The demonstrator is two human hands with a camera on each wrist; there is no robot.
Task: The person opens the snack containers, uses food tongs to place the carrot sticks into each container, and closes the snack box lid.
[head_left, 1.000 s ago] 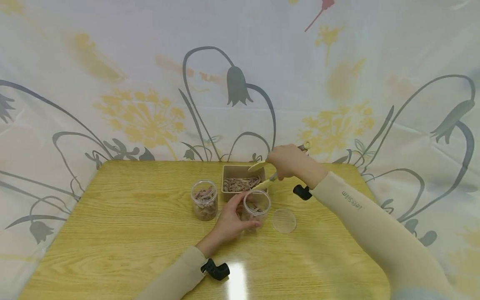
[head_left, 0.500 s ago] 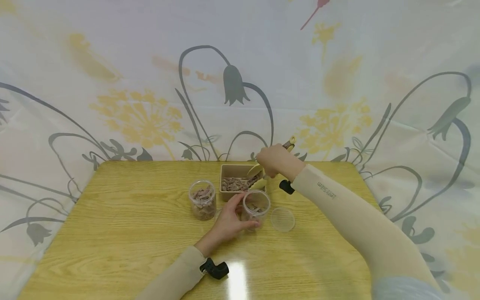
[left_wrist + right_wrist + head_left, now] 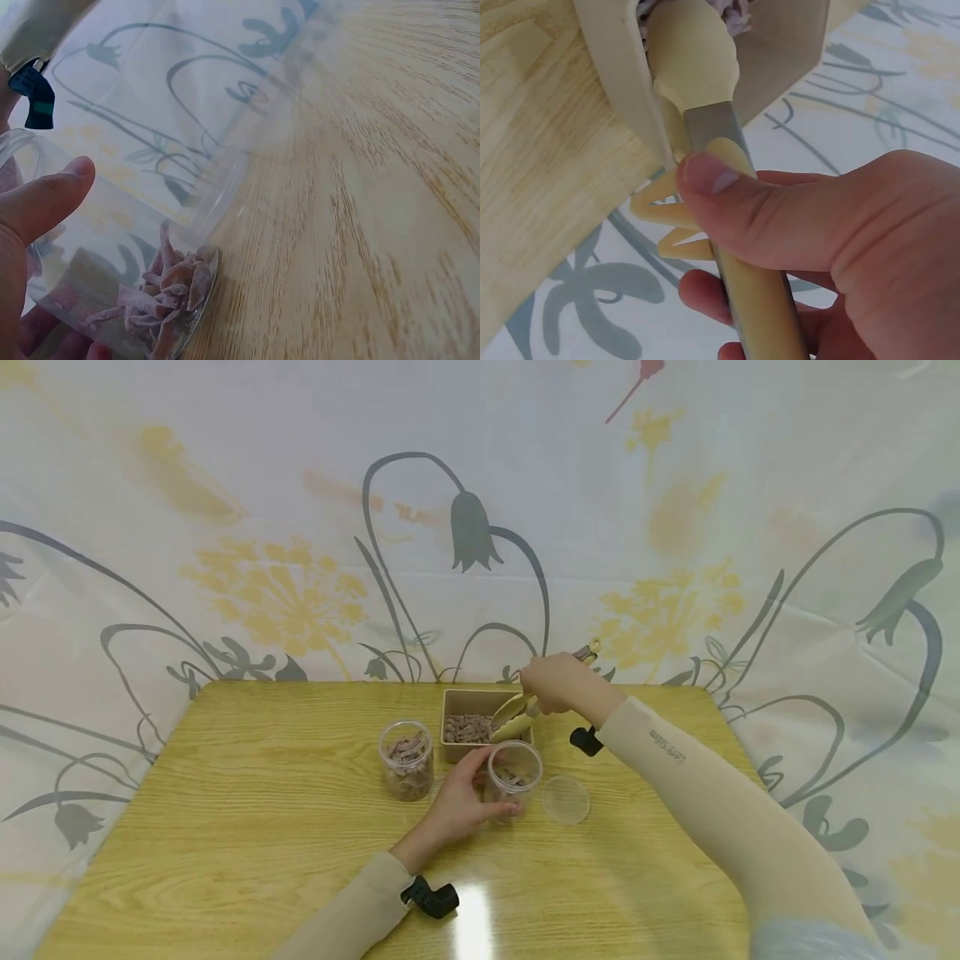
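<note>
My left hand (image 3: pixel 461 806) grips a clear plastic jar (image 3: pixel 522 779) standing on the table, its thumb across the near side. Pale purplish strips (image 3: pixel 165 300) lie at the jar's bottom in the left wrist view. My right hand (image 3: pixel 564 681) holds yellow-tipped kitchen tongs (image 3: pixel 514 725), thumb along one arm, as the right wrist view shows. The tongs' heads reach down into a beige rectangular box (image 3: pixel 480 697), among more of the same strips (image 3: pixel 468 728). Whether strips are between the heads I cannot tell.
Left of my left hand stands a second clear jar (image 3: pixel 408 772), well filled with strips. A round clear lid (image 3: pixel 566 800) lies flat to the right of the held jar. Behind the wooden table (image 3: pixel 247 793) hangs a flower-patterned sheet (image 3: pixel 300 460).
My right hand has moved left, lowering the tongs into the box, and their wide-spread heads have come closer together. My left hand stays on the jar.
</note>
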